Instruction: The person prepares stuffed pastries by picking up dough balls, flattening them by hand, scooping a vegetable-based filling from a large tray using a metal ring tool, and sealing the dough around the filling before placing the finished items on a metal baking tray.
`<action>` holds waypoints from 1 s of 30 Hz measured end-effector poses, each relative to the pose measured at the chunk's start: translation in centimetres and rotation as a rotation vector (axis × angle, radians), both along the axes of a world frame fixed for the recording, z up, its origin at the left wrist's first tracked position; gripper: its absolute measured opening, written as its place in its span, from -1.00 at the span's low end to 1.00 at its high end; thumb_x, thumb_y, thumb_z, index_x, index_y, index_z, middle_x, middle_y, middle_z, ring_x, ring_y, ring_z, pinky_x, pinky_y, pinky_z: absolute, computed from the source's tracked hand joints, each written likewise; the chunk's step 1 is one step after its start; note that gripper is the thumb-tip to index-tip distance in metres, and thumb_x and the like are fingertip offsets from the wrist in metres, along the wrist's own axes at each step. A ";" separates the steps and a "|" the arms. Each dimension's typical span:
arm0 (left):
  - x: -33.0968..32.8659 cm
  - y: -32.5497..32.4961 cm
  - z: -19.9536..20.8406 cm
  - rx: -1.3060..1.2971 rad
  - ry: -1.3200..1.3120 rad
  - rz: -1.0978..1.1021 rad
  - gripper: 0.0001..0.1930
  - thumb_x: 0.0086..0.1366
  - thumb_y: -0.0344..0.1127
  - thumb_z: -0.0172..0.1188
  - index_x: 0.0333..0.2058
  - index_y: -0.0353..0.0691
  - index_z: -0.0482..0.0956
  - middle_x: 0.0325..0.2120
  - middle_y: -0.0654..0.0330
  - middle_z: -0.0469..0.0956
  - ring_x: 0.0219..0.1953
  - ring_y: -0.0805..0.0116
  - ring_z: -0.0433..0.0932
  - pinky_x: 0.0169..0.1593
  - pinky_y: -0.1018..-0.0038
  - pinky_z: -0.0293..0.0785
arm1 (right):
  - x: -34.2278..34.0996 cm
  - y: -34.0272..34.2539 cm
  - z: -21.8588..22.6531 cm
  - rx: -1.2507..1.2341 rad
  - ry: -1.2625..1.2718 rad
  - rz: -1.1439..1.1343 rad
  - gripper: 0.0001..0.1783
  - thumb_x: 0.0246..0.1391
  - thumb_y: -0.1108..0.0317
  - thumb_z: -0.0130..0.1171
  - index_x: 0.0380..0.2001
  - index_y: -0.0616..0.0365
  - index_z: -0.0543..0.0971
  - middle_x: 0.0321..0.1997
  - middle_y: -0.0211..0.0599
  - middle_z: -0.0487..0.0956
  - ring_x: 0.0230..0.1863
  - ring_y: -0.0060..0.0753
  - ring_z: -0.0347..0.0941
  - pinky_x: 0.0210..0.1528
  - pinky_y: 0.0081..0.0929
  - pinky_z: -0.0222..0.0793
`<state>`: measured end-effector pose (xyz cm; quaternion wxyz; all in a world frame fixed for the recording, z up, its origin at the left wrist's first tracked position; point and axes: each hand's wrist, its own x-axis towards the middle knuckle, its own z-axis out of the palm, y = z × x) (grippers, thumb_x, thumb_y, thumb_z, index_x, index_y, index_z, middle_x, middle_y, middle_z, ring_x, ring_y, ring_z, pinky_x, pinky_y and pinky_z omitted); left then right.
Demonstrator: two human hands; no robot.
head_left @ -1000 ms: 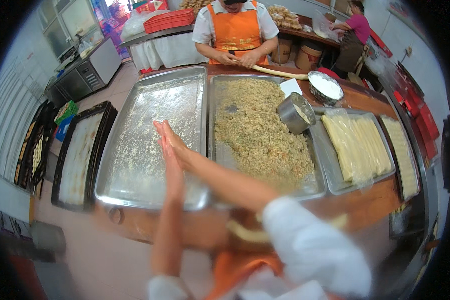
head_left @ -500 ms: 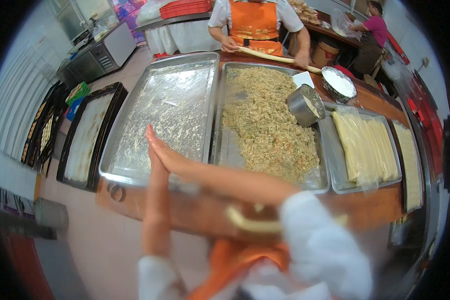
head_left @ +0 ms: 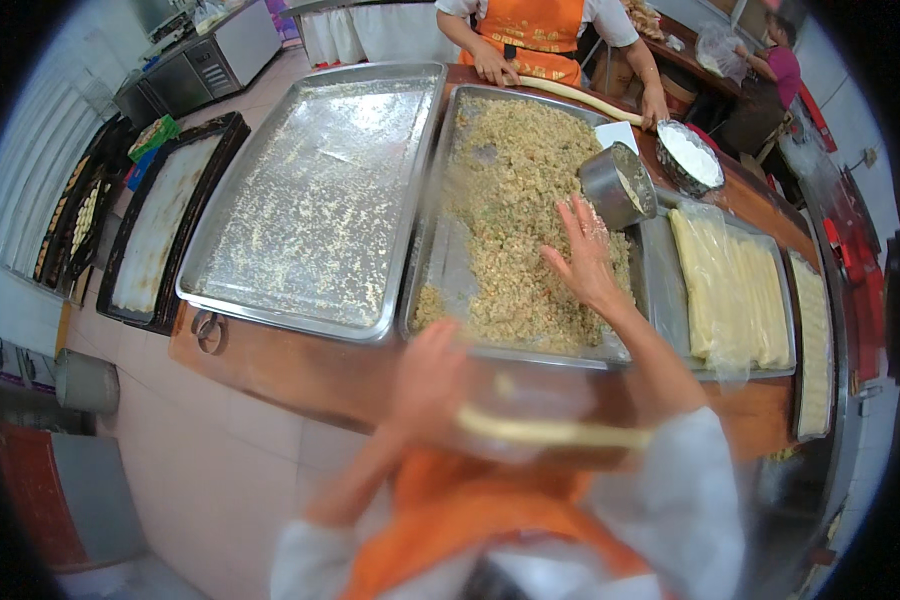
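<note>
My right hand, palm down with fingers stretched out, reaches over the crumbly beige filling with green and orange flecks. Whether it touches the filling is hard to tell. The filling lies in a metal tray. My left hand is smeared by motion at that tray's near left corner, so its fingers cannot be made out. Close to my orange apron, a pale dough rope lies along the table's near edge. A metal pot rests tilted on the filling, just beyond my right fingers.
Left stands a crumb-strewn metal tray, with a metal ring before it. Plastic-covered dough strips lie right, below a bowl of white powder. Across the table, a co-worker holds a long dough rope.
My hands, pressed together over the left tray before, have parted. The right moved over the filling, the left to the filling tray's near corner. The view has shifted.
</note>
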<state>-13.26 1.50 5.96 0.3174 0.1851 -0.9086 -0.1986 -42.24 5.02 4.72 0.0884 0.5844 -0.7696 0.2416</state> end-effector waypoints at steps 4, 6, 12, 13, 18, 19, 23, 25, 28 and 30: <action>-7.2 1.5 -4.3 -0.185 0.035 -0.125 -0.76 -0.02 -0.32 0.19 -0.34 -0.27 0.50 -0.28 0.08 0.45 -0.14 0.13 0.39 -0.14 0.29 0.30 | -2.5 -2.7 -1.1 0.011 0.173 -0.027 -0.23 -0.05 -0.05 0.08 0.18 0.03 0.12 0.30 -0.03 -0.07 0.28 0.08 -0.12 0.25 -0.04 -0.20; -9.6 3.0 -5.4 -0.084 -0.097 -0.262 -0.77 0.00 -0.23 0.19 -0.43 -0.26 0.50 -0.41 0.11 0.43 -0.26 0.17 0.40 -0.22 0.33 0.31 | -2.5 -4.9 -0.4 0.063 0.233 -0.023 -0.19 -0.10 -0.11 0.10 0.18 -0.03 0.13 0.30 -0.05 -0.08 0.26 0.16 -0.11 0.23 0.02 -0.20; -10.7 3.4 -4.3 0.110 -0.195 -0.318 -0.68 0.01 -0.07 0.16 -0.58 -0.25 0.46 -0.57 0.13 0.39 -0.46 0.20 0.36 -0.36 0.39 0.29 | -3.2 -7.1 -1.4 0.075 0.288 0.035 -0.15 -0.22 -0.21 0.14 0.15 -0.13 0.20 0.30 -0.10 -0.06 0.17 0.35 -0.03 0.16 0.14 -0.13; -10.8 3.3 -4.2 0.128 -0.185 -0.325 -0.67 0.01 -0.05 0.16 -0.57 -0.26 0.46 -0.57 0.12 0.39 -0.46 0.19 0.36 -0.36 0.39 0.29 | -3.4 -7.3 -1.4 0.069 0.309 0.038 -0.16 -0.22 -0.20 0.15 0.15 -0.16 0.20 0.29 -0.11 -0.03 0.16 0.34 -0.01 0.15 0.14 -0.10; -10.7 3.1 -4.9 0.155 -0.141 -0.364 -0.63 0.00 -0.02 0.17 -0.56 -0.28 0.45 -0.56 0.13 0.38 -0.47 0.19 0.35 -0.36 0.40 0.29 | -5.0 -10.4 -1.2 0.098 0.297 0.009 -0.18 -0.20 -0.17 0.15 0.16 -0.23 0.17 0.26 -0.14 0.02 0.14 0.34 0.03 0.10 0.11 0.01; -10.7 3.2 -5.1 0.160 -0.113 -0.358 -0.63 0.00 -0.02 0.17 -0.56 -0.28 0.44 -0.56 0.13 0.38 -0.47 0.19 0.35 -0.36 0.40 0.29 | -5.4 -11.2 -1.1 0.124 0.282 -0.002 -0.19 -0.20 -0.17 0.15 0.16 -0.24 0.17 0.27 -0.14 0.02 0.13 0.33 0.04 0.10 0.11 0.03; -10.8 2.7 -4.7 0.221 -0.170 -0.392 -0.62 0.01 -0.01 0.16 -0.57 -0.28 0.43 -0.58 0.14 0.34 -0.46 0.18 0.33 -0.38 0.39 0.28 | -6.9 -13.6 -0.5 0.174 0.194 0.009 -0.22 -0.15 -0.17 0.11 0.16 -0.25 0.16 0.26 -0.10 0.03 0.08 0.34 0.13 0.04 0.10 0.13; -10.8 2.7 -4.8 0.299 -0.234 -0.402 -0.62 0.02 -0.02 0.15 -0.56 -0.28 0.43 -0.57 0.13 0.34 -0.45 0.18 0.33 -0.38 0.39 0.28 | -8.2 -15.1 -0.4 0.172 0.175 0.035 -0.24 -0.13 -0.17 0.10 0.16 -0.25 0.16 0.26 -0.07 0.02 0.04 0.28 0.22 0.00 -0.01 0.22; -10.7 2.9 -5.6 0.282 -0.187 -0.375 -0.62 0.02 -0.01 0.15 -0.56 -0.28 0.43 -0.56 0.13 0.34 -0.45 0.19 0.33 -0.37 0.39 0.28 | -10.0 -17.9 -0.5 0.203 0.026 -0.018 -0.22 -0.15 -0.17 0.12 0.15 -0.23 0.16 0.26 -0.03 0.01 0.02 0.20 0.26 -0.02 -0.10 0.27; -10.5 3.0 -5.9 0.295 -0.168 -0.382 -0.64 0.02 -0.03 0.14 -0.54 -0.27 0.43 -0.55 0.13 0.35 -0.44 0.20 0.34 -0.37 0.40 0.29 | -10.4 -19.3 -0.8 0.248 0.032 -0.079 -0.27 -0.07 0.00 0.11 0.18 -0.21 0.11 0.27 0.01 -0.02 0.05 0.15 0.25 -0.02 -0.14 0.28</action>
